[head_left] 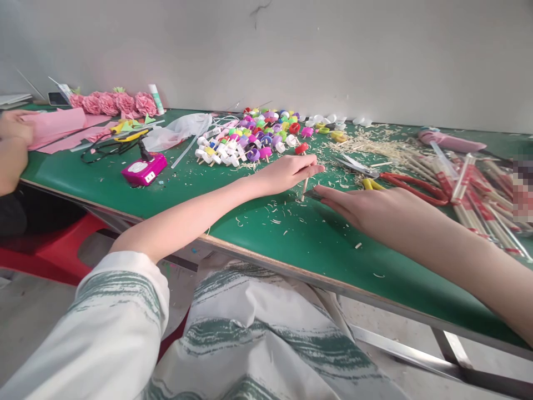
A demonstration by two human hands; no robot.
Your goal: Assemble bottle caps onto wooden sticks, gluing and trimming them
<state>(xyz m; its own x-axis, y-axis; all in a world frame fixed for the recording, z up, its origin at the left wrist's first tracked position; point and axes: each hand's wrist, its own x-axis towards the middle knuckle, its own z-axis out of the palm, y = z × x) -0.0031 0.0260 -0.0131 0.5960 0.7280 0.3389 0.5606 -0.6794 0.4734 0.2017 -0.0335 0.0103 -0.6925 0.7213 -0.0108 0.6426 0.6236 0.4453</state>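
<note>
My left hand (287, 173) is closed on a thin wooden stick (305, 188), which points down toward the green table. A red bottle cap (302, 148) shows just above the fingers and seems to sit on the stick's top. My right hand (366, 205) is closed around a small dark blade (312, 195), its edge at or beside the lower part of the stick. Whether blade and stick touch I cannot tell. Pale wood shavings (275, 221) lie scattered below both hands. Past my left hand is a pile of colourful bottle caps (252, 155), several fixed on sticks.
Scissors with red handles (416, 186) lie beyond my right hand, near packs of sticks (478, 205). A magenta power socket (144, 168) stands to the left. Further left, another person's hand (16, 128) holds pink paper (58, 125) near pink paper flowers (112, 104).
</note>
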